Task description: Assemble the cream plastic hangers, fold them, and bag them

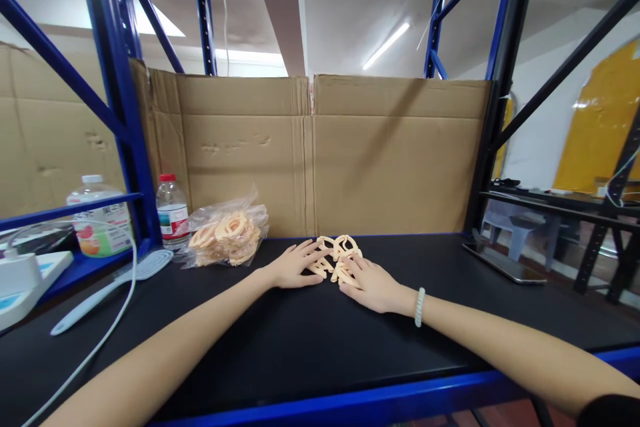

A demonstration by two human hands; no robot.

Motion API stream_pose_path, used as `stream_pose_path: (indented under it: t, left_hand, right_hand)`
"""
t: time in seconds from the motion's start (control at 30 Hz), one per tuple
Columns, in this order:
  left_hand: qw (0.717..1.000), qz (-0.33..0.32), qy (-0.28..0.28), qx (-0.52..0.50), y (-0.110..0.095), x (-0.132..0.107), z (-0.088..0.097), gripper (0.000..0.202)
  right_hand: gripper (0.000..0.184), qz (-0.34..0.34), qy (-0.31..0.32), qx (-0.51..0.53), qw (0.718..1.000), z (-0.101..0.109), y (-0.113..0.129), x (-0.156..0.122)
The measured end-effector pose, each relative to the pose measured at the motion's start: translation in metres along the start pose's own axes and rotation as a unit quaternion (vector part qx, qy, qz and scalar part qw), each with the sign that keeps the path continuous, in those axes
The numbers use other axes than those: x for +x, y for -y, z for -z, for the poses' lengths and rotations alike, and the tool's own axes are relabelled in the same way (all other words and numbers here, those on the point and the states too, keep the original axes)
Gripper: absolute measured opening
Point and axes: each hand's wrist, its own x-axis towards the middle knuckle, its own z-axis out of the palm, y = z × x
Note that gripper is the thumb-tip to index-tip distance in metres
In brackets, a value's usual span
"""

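Observation:
A small heap of pale orange plastic cut-out pieces [339,248] lies on the black bench top [310,340] near the cardboard back wall. My left hand [295,267] lies flat with fingers stretched out, its fingertips on the left side of the heap. My right hand [373,283], with a white bead bracelet [420,307] at the wrist, rests fingers extended on the right side of the heap. Neither hand grips a piece. A clear plastic bag [227,235] with more of the same pieces sits to the left.
A cardboard wall [325,147] closes the back of the bench. Blue rack posts [123,100] stand left. A water bottle [173,213], a larger bottle [100,220], a pale blue brush [115,280], a white cable [107,333] and a white device [23,280] lie left. A flat phone [503,263] lies right.

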Motion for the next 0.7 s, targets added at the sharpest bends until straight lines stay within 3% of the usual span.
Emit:
stream_pose_path:
  t: [0.17, 0.27, 0.37, 0.53, 0.63, 0.7]
  left_hand:
    - [1.000, -0.005, 0.004, 0.003, 0.014, 0.020, -0.009, 0.075]
    - [1.000, 0.012, 0.015, -0.013, 0.017, 0.027, -0.013, 0.072]
    - [0.999, 0.045, -0.002, -0.027, 0.018, 0.032, -0.018, 0.069]
    - [0.990, 0.083, -0.114, -0.029, 0.014, 0.038, -0.026, 0.062]
    - [0.982, 0.085, -0.168, -0.019, 0.003, 0.029, -0.026, 0.056]
    - [0.978, 0.058, -0.200, -0.013, -0.007, 0.018, -0.024, 0.051]
  right_hand:
    - [0.063, 0.133, 0.026, 0.006, 0.991, 0.005, -0.028, 0.027]
    - [0.064, 0.152, 0.027, 0.000, 0.988, 0.004, -0.042, 0.041]
    - [0.061, 0.126, 0.005, -0.025, 0.992, 0.003, -0.048, 0.050]
    - [0.071, 0.038, -0.068, -0.039, 0.996, -0.004, -0.050, 0.045]
    - [0.075, -0.032, -0.064, -0.015, 0.997, -0.010, -0.054, 0.037]
    - [0.068, -0.056, -0.058, -0.004, 0.997, -0.013, -0.056, 0.034]
